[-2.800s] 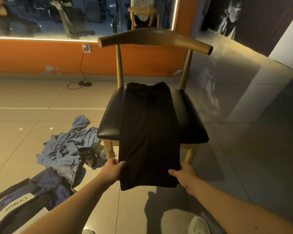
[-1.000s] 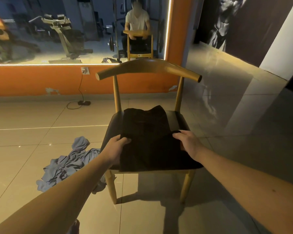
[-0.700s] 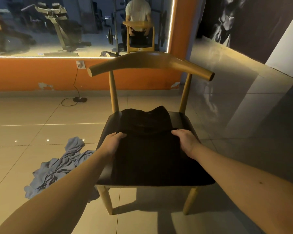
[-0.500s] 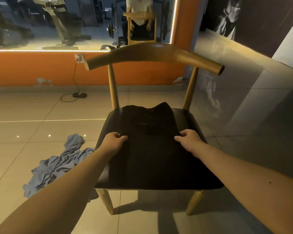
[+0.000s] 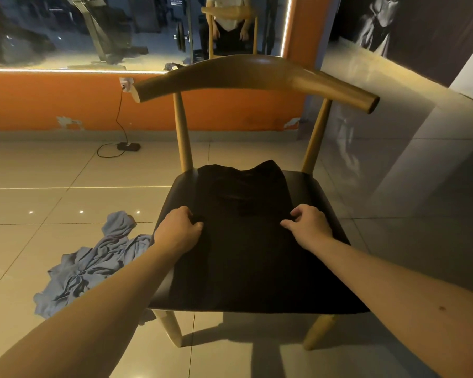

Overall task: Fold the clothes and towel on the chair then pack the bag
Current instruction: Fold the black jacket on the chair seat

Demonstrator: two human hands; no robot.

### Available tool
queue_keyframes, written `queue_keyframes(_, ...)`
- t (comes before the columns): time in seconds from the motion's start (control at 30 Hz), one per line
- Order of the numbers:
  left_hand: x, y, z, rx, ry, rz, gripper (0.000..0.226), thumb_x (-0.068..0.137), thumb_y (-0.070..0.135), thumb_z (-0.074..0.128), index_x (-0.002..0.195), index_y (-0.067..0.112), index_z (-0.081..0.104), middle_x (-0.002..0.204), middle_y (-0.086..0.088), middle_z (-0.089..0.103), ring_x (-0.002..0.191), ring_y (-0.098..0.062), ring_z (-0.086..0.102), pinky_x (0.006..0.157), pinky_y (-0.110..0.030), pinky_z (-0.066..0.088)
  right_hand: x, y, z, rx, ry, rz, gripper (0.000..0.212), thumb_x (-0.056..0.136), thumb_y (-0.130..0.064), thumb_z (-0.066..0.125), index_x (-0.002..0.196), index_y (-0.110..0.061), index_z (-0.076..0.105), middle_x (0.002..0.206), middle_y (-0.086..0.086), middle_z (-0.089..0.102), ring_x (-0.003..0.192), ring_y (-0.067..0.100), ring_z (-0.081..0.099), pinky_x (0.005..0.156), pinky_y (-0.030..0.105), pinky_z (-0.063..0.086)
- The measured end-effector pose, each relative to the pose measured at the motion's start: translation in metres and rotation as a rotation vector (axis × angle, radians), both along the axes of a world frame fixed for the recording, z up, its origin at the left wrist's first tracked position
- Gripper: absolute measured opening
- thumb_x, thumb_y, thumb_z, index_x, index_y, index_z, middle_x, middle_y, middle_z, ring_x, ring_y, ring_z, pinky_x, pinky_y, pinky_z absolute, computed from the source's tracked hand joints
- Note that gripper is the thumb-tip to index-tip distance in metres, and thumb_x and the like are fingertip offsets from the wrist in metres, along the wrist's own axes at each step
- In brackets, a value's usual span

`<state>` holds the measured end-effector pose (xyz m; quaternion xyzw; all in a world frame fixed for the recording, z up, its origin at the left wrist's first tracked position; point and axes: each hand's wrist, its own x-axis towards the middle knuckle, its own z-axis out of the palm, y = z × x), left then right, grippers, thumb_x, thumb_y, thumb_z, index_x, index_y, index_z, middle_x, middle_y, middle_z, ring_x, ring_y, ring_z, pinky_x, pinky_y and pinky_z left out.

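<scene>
While both forearms run off the bottom of my feed, the left hand (image 5: 179,231) and right hand (image 5: 309,227) sit on a black garment (image 5: 243,246) laid over the seat of a wooden chair (image 5: 243,75). Each hand has its fingers curled down, gripping a side edge of the cloth about midway along.

Black fabric on a black seat in dim light leaves me unable to trace the garment's near hem or say what kind of clothing it is. It lies mostly flat and roughly rectangular. Its long axis runs front to back, from the seat's front edge toward the backrest posts, where the far end rises in two soft humps.

Left of the chair, a crumpled blue garment (image 5: 93,266) lies on the tiled floor (image 5: 39,173), partly hidden behind my left forearm. Farther back, a power adapter (image 5: 128,146) rests by the orange wall (image 5: 52,102), its cord climbing to a socket. A mirror (image 5: 52,31) above it is cut off by the frame's top edge.
</scene>
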<state>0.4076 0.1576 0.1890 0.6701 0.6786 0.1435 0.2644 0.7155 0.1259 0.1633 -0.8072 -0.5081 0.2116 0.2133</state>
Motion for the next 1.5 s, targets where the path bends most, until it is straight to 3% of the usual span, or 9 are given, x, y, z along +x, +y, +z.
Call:
queue_keyframes(0.13, 0.001, 0.026, 0.003, -0.017, -0.019, 0.006, 0.027, 0.096, 0.039, 0.064, 0.108, 0.016, 0.059, 0.094, -0.003, 0.063, 0.087, -0.017, 0.061, 0.081, -0.033, 0.050, 0.003, 0.025, 0.011, -0.017, -0.002, -0.014, 0.030, 0.082, -0.051, 0.076, 0.095, -0.033, 0.055, 0.096, -0.009, 0.060, 0.089, 0.012, 0.061, 0.081, 0.037, 0.057)
queue_keyframes(0.33, 0.020, 0.098, 0.002, -0.017, -0.185, 0.190, 0.039, 0.093, 0.037, 0.070, 0.121, 0.010, 0.063, 0.103, -0.007, 0.068, 0.096, -0.023, 0.067, 0.086, -0.039, 0.058, 0.006, 0.095, 0.030, 0.038, 0.155, -0.087, 0.045, 0.088, -0.027, 0.075, 0.128, -0.018, 0.056, 0.124, 0.005, 0.059, 0.121, 0.026, 0.057, 0.103, 0.041, 0.050)
queue_keyframes(0.47, 0.043, 0.136, 0.001, -0.018, -0.217, 0.291, 0.050, 0.090, 0.047, 0.073, 0.120, 0.010, 0.058, 0.101, -0.007, 0.065, 0.090, -0.022, 0.066, 0.073, -0.036, 0.055, -0.003, 0.137, 0.031, -0.023, 0.153, -0.123, 0.053, 0.087, -0.037, 0.075, 0.129, -0.012, 0.055, 0.122, 0.009, 0.060, 0.118, 0.031, 0.057, 0.099, 0.044, 0.051)
queue_keyframes(0.6, 0.053, 0.162, -0.003, -0.127, -0.147, 0.287, 0.048, 0.086, 0.041, 0.080, 0.110, 0.007, 0.056, 0.102, -0.010, 0.063, 0.095, -0.026, 0.066, 0.088, -0.043, 0.059, -0.006, 0.164, 0.032, -0.123, 0.105, -0.124, 0.053, 0.087, -0.037, 0.078, 0.123, -0.005, 0.055, 0.094, 0.007, 0.055, 0.099, 0.027, 0.060, 0.084, 0.034, 0.052)
queue_keyframes(0.73, 0.055, 0.178, -0.011, -0.128, -0.132, 0.281, 0.040, 0.087, 0.025, 0.076, 0.118, 0.006, 0.058, 0.103, -0.011, 0.063, 0.092, -0.026, 0.066, 0.085, -0.040, 0.060, -0.006, 0.176, 0.029, -0.162, 0.108, -0.063, 0.044, 0.090, -0.023, 0.074, 0.126, -0.001, 0.060, 0.121, 0.014, 0.065, 0.115, 0.032, 0.062, 0.096, 0.037, 0.053)
queue_keyframes(0.8, 0.058, 0.179, -0.010, -0.113, -0.180, 0.260, 0.035, 0.088, 0.020, 0.074, 0.118, 0.008, 0.059, 0.107, -0.012, 0.063, 0.096, -0.027, 0.066, 0.089, -0.043, 0.060, -0.005, 0.175, 0.028, -0.121, 0.117, -0.061, 0.048, 0.091, -0.021, 0.074, 0.134, -0.006, 0.058, 0.129, 0.013, 0.062, 0.120, 0.031, 0.060, 0.090, 0.031, 0.049)
queue_keyframes(1.17, 0.029, 0.110, 0.050, -0.053, -0.575, 0.113, 0.037, 0.091, 0.022, 0.075, 0.123, 0.010, 0.060, 0.116, -0.012, 0.069, 0.106, -0.025, 0.068, 0.102, -0.045, 0.054, 0.001, 0.113, 0.088, 0.122, 0.329, 0.010, 0.025, 0.091, -0.022, 0.073, 0.103, -0.025, 0.051, 0.087, -0.010, 0.053, 0.080, 0.008, 0.053, 0.074, 0.025, 0.043)
queue_keyframes(1.37, 0.014, 0.020, 0.075, 0.067, -0.567, 0.039, 0.041, 0.088, 0.013, 0.076, 0.123, 0.013, 0.055, 0.113, -0.008, 0.067, 0.101, -0.021, 0.068, 0.090, -0.036, 0.057, -0.012, 0.033, 0.116, 0.228, 0.340, 0.022, 0.035, 0.088, -0.018, 0.075, 0.114, -0.022, 0.051, 0.102, -0.005, 0.052, 0.100, 0.015, 0.053, 0.073, 0.023, 0.040)
queue_keyframes(1.5, 0.001, -0.044, 0.069, 0.052, -0.571, -0.102, 0.046, 0.090, 0.003, 0.071, 0.131, 0.015, 0.056, 0.124, -0.005, 0.064, 0.119, -0.023, 0.061, 0.106, -0.044, 0.050, -0.011, -0.024, 0.107, 0.191, 0.381, 0.124, 0.043, 0.088, -0.016, 0.076, 0.123, -0.027, 0.054, 0.102, -0.019, 0.052, 0.104, 0.007, 0.051, 0.079, 0.018, 0.041)
